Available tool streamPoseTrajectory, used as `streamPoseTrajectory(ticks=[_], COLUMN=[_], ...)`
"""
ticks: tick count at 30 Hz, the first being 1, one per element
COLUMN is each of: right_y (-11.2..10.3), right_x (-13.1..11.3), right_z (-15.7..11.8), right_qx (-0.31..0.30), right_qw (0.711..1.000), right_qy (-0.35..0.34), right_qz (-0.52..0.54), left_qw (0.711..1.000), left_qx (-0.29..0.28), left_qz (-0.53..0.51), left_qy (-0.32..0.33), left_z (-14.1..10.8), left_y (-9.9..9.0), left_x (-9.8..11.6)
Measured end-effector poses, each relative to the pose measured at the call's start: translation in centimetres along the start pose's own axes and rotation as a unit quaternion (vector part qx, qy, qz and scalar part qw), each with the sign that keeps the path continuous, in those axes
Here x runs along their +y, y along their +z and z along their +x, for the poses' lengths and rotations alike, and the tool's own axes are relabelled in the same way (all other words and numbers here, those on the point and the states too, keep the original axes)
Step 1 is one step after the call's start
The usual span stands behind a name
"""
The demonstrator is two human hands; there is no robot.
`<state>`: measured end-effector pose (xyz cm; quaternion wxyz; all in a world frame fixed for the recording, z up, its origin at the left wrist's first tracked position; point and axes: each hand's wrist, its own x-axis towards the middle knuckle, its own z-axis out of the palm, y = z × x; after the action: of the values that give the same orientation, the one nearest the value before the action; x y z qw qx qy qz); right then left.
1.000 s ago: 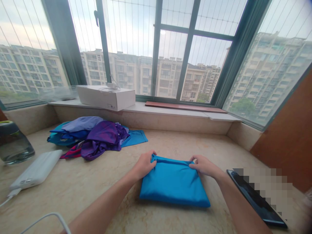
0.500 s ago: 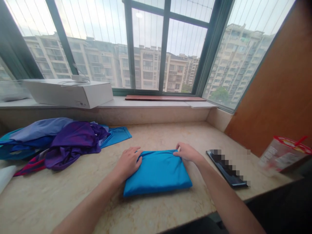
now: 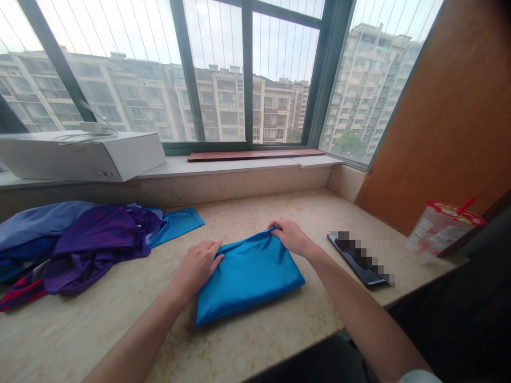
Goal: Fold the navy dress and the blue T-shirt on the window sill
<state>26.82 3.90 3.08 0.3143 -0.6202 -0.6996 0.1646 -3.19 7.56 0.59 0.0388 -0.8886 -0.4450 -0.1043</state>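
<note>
A bright blue folded garment (image 3: 249, 274) lies flat on the stone counter in front of me, its far edge wrinkled. Along its left side rests my left hand (image 3: 200, 261), fingers stretched forward and thumb on the cloth. At the far right corner my right hand (image 3: 290, 235) pinches the fabric and holds that edge slightly raised. What kind of garment it is cannot be told from this fold.
A heap of purple, blue and red clothes (image 3: 99, 244) lies to the left. On the sill stands a white box (image 3: 80, 154) with a cable on top. To the right are a phone (image 3: 357, 260), partly blurred out, and a plastic cup (image 3: 441, 234) with a red straw.
My right hand has pulled the garment's far right corner up and away, and the far edge now slants. The left hand stays on the left side. The view has turned slightly right.
</note>
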Motion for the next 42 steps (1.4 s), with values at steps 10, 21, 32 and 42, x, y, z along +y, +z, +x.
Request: streamPoseTrajectory(ticks=[10,21,32,42], right_y=[0.3,-0.3,-0.3,1.2], right_x=[2.0,1.3,1.5,1.1], right_z=[0.5,-0.3,0.5,0.8], right_qx=[-0.016,-0.087,-0.041,0.106], right_qw=[0.997,0.994,0.986,0.956], right_qy=[-0.046,0.070,-0.053,-0.123], right_qz=[0.060,-0.021,0.152,0.245], left_qw=[0.998,0.991,0.995,0.988], left_qx=[-0.048,-0.089,-0.082,-0.094], left_qz=[0.046,0.072,-0.011,-0.023], left_qy=[-0.020,-0.072,-0.058,-0.118], left_z=[-0.3,-1.0,-1.3,-1.6], left_y=[-1.7,-2.7,-2.6,-2.6], left_x=[0.8,1.7,1.1,1.7])
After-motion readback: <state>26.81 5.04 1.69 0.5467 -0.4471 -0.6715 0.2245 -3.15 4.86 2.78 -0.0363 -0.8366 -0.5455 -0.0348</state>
